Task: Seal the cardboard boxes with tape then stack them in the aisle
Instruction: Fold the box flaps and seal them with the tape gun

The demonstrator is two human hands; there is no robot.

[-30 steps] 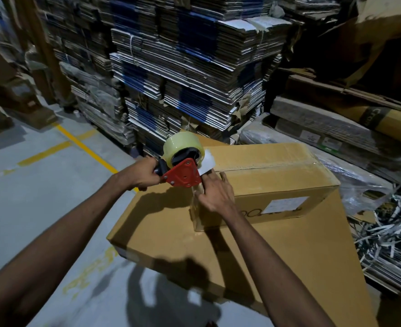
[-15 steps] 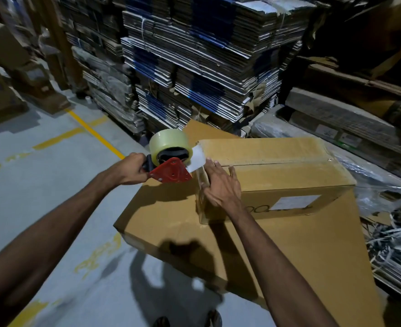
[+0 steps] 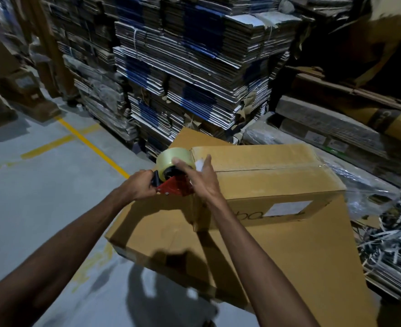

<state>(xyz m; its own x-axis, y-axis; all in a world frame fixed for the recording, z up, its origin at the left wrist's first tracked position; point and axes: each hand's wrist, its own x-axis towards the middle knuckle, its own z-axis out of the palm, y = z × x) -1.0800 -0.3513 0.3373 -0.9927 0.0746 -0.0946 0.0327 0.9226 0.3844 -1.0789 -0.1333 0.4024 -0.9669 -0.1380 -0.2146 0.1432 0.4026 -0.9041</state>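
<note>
On top of a large flat cardboard box (image 3: 289,267) sits a smaller cardboard box (image 3: 265,180), its top flaps closed with a seam running along the middle and a white label (image 3: 286,208) on its near side. At the small box's left end, the left hand (image 3: 141,185) grips the handle of a red tape dispenser (image 3: 174,187), fingers curled tight round it. A roll of clear tape (image 3: 172,159) rides on the dispenser, just beside the box's top left corner. The right hand (image 3: 202,180) lies over the dispenser and roll, its fingers (image 3: 183,165) straight and spread, touching the roll; it clasps nothing. Beyond the boxes rise stacks of flattened cartons (image 3: 190,74). Yellow lines (image 3: 93,145) cross the grey floor (image 3: 29,197) to the left, and a tangle of strapping (image 3: 388,237) lies at right.
</note>
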